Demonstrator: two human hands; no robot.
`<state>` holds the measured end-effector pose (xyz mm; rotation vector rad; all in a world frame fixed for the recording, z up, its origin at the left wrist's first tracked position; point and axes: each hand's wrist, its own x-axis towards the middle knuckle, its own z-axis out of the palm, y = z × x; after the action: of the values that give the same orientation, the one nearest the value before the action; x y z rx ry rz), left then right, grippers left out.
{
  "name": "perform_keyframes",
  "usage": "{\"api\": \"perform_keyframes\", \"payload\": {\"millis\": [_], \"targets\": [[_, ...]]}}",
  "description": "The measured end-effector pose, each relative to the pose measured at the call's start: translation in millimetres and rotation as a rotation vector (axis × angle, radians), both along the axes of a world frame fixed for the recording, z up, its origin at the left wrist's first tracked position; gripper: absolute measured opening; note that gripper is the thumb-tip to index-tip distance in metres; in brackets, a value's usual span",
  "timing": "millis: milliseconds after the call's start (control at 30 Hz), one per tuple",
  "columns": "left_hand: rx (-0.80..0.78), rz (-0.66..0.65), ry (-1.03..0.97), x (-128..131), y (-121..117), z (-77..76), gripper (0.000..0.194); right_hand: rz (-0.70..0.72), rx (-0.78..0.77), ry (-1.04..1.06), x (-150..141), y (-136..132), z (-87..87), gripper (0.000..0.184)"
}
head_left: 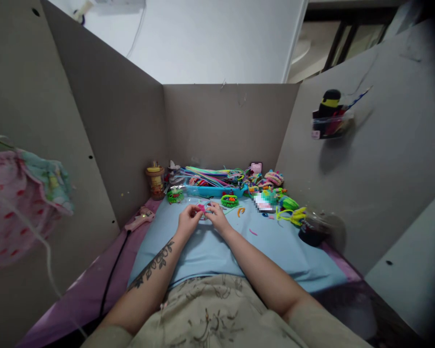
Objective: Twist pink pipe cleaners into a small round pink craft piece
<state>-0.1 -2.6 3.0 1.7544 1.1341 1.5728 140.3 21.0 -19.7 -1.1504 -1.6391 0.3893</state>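
My left hand (189, 216) and my right hand (216, 216) meet over the blue cloth (210, 246). Between the fingertips of both hands is a small pink fuzzy piece (200, 208), probably bent pipe cleaner; its exact shape is too small to make out. The fingers of each hand are pinched together on it. Just beyond my hands sits a green fuzzy ring-shaped piece (229, 200) with orange on it. An orange curved piece (241, 212) and a short pink strip (253, 232) lie to the right of my right hand.
Behind stands a blue tray (217, 192) heaped with colourful pipe cleaners (213, 175). A glue gun (140, 219) lies at left, its black cord trailing forward. A brown cup (155, 181) stands behind it. At right are yellow stems (293, 216) and a dark container (313, 229). Grey panels enclose three sides.
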Motion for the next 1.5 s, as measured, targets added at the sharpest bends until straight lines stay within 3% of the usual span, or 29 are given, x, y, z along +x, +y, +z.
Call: {"api": "perform_keyframes", "payload": {"millis": [233,567,867,1100,1367,1500], "targets": [[-0.035,0.071,-0.084,-1,2,2.8,0.019,-0.102,0.215,-0.032,-2,-23,17.3,0.010],[-0.011,0.006,-0.102,1,4,-2.7,0.020,-0.060,0.094,-0.028,-2,-15,10.7,0.009],[0.027,0.061,0.079,1,2,-2.4,0.018,-0.005,0.009,0.047,0,-10,7.8,0.008],[0.051,0.114,0.115,3,-3,1.2,0.015,-0.064,0.111,0.031,-2,-16,10.0,0.008],[0.078,0.141,0.131,5,-5,3.1,0.016,-0.211,0.296,-0.229,-8,-30,19.6,0.012],[0.119,0.189,0.153,5,-5,2.9,0.019,-0.191,0.338,-0.263,-10,-32,20.4,0.012]]}}
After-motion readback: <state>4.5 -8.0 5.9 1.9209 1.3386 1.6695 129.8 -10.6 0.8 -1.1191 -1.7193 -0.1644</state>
